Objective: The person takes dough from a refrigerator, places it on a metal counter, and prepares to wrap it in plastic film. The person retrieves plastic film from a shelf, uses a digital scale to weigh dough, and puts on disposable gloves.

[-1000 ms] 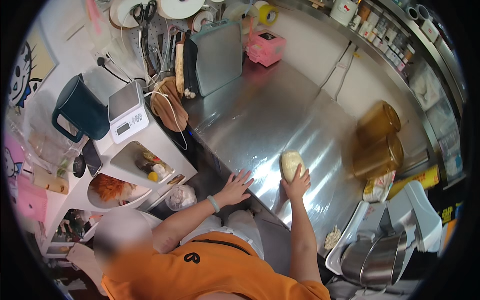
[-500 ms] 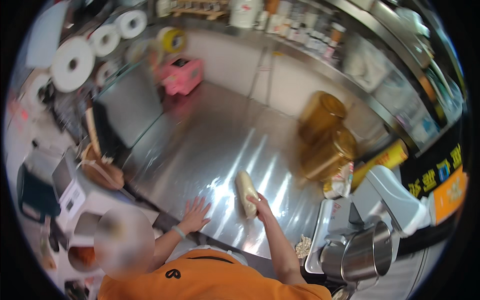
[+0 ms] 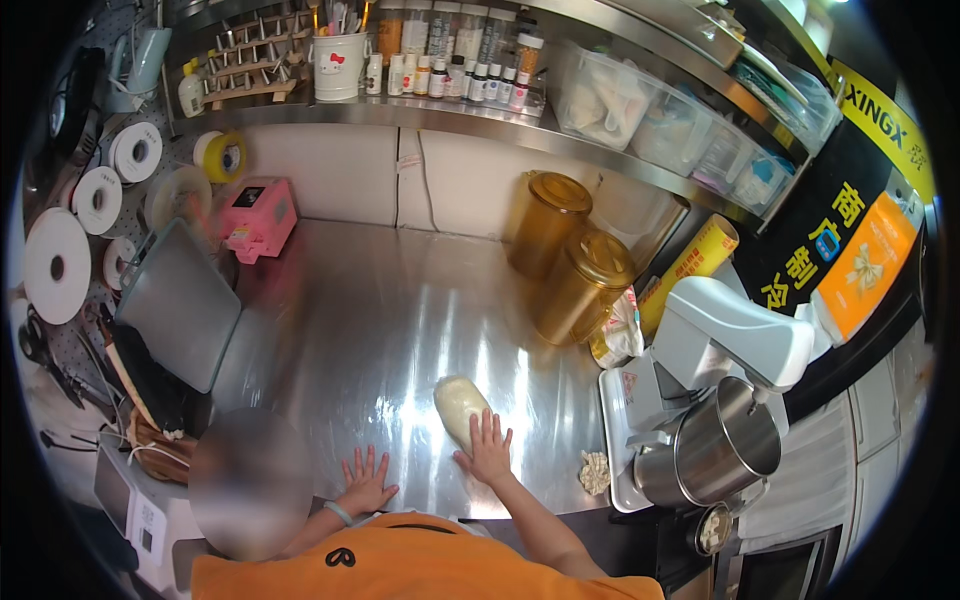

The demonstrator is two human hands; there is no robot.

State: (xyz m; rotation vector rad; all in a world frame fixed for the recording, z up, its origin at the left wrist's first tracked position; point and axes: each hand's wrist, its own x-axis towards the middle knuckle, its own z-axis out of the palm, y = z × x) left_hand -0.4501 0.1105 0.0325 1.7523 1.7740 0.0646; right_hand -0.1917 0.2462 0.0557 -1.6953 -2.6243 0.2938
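Note:
A pale, smooth log of dough (image 3: pixel 459 405) lies on the steel worktop (image 3: pixel 370 330), pointing away from me and a little to the left. My right hand (image 3: pixel 487 455) rests against its near end, fingers spread and stretched out. Left of the dough, my left hand (image 3: pixel 366 487) is laid on the worktop near the front edge. Its fingers are apart and nothing is in it. A pale bracelet circles that wrist. The near end of the dough is partly hidden by my right hand.
A stand mixer (image 3: pixel 735 330) with a steel bowl (image 3: pixel 725 445) stands at the right, a crumpled pale lump (image 3: pixel 594 472) beside its base. Behind are two amber canisters (image 3: pixel 585 290). A pink device (image 3: pixel 258 215) and a grey translucent panel (image 3: pixel 185 305) stand at the left.
My right hand has gone from gripping the dough log to lying open against it. The dough now looks shorter and wider. The whole view has shifted, and my left hand stays on the worktop.

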